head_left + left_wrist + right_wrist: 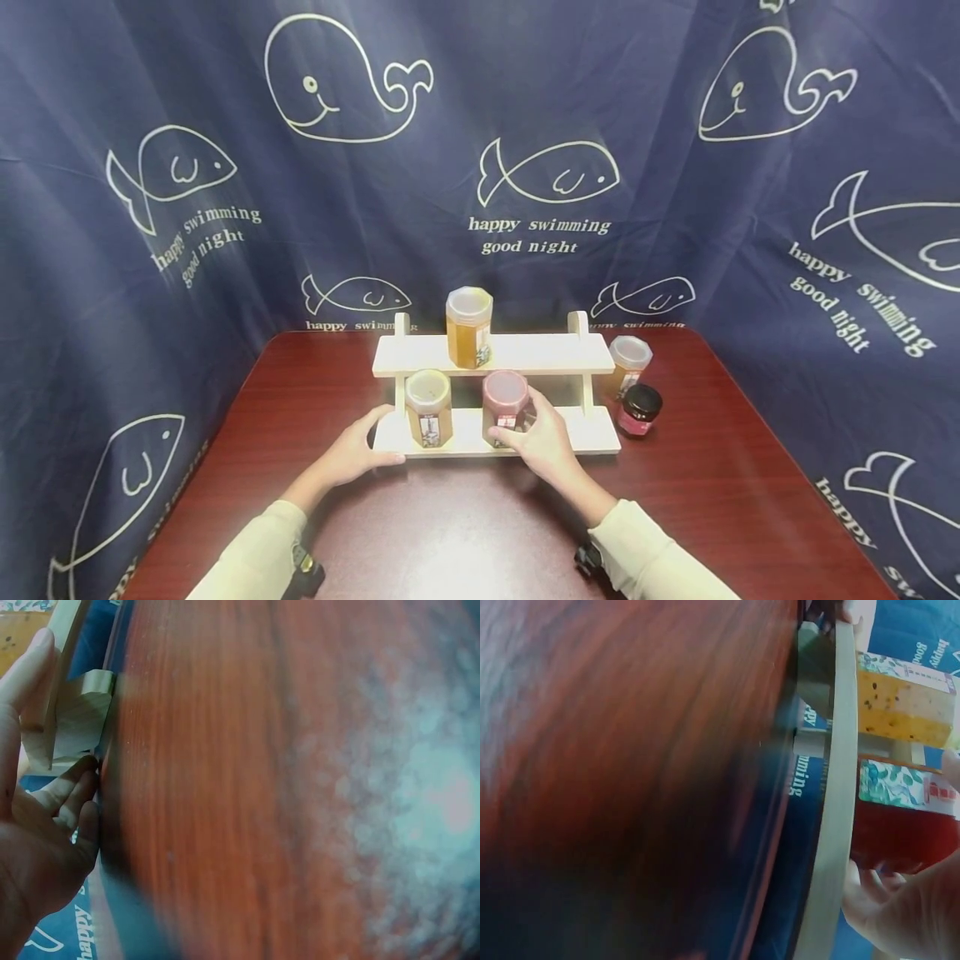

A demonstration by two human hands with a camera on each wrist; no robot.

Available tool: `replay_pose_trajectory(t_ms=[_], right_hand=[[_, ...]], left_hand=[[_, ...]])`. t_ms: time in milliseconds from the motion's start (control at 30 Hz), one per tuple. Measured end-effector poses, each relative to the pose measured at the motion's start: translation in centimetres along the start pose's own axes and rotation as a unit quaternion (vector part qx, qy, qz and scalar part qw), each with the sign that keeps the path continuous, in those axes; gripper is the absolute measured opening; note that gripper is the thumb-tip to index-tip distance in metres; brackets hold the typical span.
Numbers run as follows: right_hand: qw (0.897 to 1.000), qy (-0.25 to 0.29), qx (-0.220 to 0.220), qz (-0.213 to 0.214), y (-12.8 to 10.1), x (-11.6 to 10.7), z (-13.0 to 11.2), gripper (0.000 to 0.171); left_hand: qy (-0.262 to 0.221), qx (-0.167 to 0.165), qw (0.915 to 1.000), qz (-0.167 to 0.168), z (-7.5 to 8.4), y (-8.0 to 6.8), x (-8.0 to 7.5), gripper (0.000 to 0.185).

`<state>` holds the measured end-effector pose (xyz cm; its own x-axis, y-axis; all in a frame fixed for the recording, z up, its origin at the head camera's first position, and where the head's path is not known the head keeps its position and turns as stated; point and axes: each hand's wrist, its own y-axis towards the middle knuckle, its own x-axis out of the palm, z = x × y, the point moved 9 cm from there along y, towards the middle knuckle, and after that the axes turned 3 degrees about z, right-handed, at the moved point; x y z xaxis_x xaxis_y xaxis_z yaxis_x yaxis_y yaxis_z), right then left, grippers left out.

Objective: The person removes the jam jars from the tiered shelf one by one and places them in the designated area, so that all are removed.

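My right hand [543, 442] has its fingers curled round the red jar [507, 407], which stands on the lower shelf of the rack [495, 354], right of centre; the right wrist view shows the fingertips [870, 881] against its red body just under the label. My left hand [352, 450] is not gripping: fingers relaxed, it rests against the near left end of the lower shelf, thumb up along the edge. Just left of the red jar on the same shelf stands an amber jar [428, 407], the two close but apart. I judge the red jar to be stiff, smooth-walled and fairly heavy with its filling, likely glass or hard plastic, so slippery and worth a firm wrap round the body below the lid rather than a pinch at the top. Its label shows a leafy teal print and a red patch; I cannot read the text. A taller honey jar [468, 327] stands on the upper shelf. Right of the rack on the table [750, 467] sit a pale-lidded jar [628, 360] and a black-lidded jar [640, 410]. The curtain [540, 233] behind reads "happy swimming good night".
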<state>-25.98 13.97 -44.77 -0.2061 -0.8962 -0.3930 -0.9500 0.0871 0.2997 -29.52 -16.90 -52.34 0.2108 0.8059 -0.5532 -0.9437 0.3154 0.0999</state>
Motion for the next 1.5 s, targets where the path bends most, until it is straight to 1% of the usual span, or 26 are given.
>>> replay_pose_trajectory(t_ms=[100, 167, 400, 500, 667, 833, 967, 1033, 1133, 1200, 1300, 1433, 1500], right_hand=[[1.0, 0.015, -0.009, 0.014, -0.3, 0.1, -0.3, 0.08], [1.0, 0.014, -0.013, 0.023, -0.4, 0.2, -0.4, 0.078], [0.998, -0.043, -0.008, 0.048, -0.5, 0.4, 0.1, 0.073], [0.997, -0.043, -0.008, 0.056, -0.5, 0.3, 0.0, 0.072], [0.997, -0.041, -0.019, 0.063, -0.5, 0.0, -0.1, 0.071], [0.995, -0.068, -0.032, 0.065, -0.6, -0.8, -0.5, 0.07], [0.994, -0.087, -0.038, 0.061, -0.5, -1.8, -1.2, 0.067], [0.994, -0.087, -0.034, 0.053, -0.5, -2.3, -1.5, 0.065], [0.996, -0.075, -0.029, 0.034, -0.4, -3.3, -1.7, 0.064], [0.997, -0.066, -0.027, 0.019, -0.4, -4.0, -1.9, 0.064], [0.997, -0.076, -0.033, 0.01, -0.3, -5.5, -2.3, 0.064], [0.995, -0.093, -0.036, 0.011, -0.2, -8.0, -2.7, 0.064], [0.996, -0.078, -0.03, 0.003, -0.1, -9.3, -2.7, 0.064]], left_hand=[[0.002, -0.001, 1.0, 0.001, 0.0, -0.1, 0.0, 0.09], [0.005, 0.0, 1.0, 0.0, 0.0, -0.2, 0.0, 0.09], [-0.003, -0.001, 1.0, -0.004, -0.2, -0.2, 0.0, 0.091], [-0.006, -0.001, 1.0, -0.003, -0.2, -0.1, 0.0, 0.092], [0.004, 0.004, 1.0, -0.002, -0.4, -0.1, 0.1, 0.091], [-0.003, 0.002, 1.0, -0.006, -0.3, -0.2, 0.3, 0.091], [-0.007, -0.005, 0.9999, -0.005, -0.4, -0.2, 0.2, 0.09], [-0.006, -0.01, 0.9999, -0.007, -0.4, -0.2, 0.2, 0.09], [-0.006, -0.012, 0.9999, -0.007, -0.5, -0.2, 0.2, 0.09], [-0.006, -0.007, 0.9999, -0.005, -0.4, -0.1, 0.1, 0.09], [-0.007, 0.004, 1.0, -0.004, -0.2, 0.0, 0.0, 0.089], [-0.009, 0.011, 0.9999, -0.007, -0.2, 0.1, 0.0, 0.088], [-0.011, 0.01, 0.9998, -0.009, -0.2, 0.1, 0.1, 0.087]])
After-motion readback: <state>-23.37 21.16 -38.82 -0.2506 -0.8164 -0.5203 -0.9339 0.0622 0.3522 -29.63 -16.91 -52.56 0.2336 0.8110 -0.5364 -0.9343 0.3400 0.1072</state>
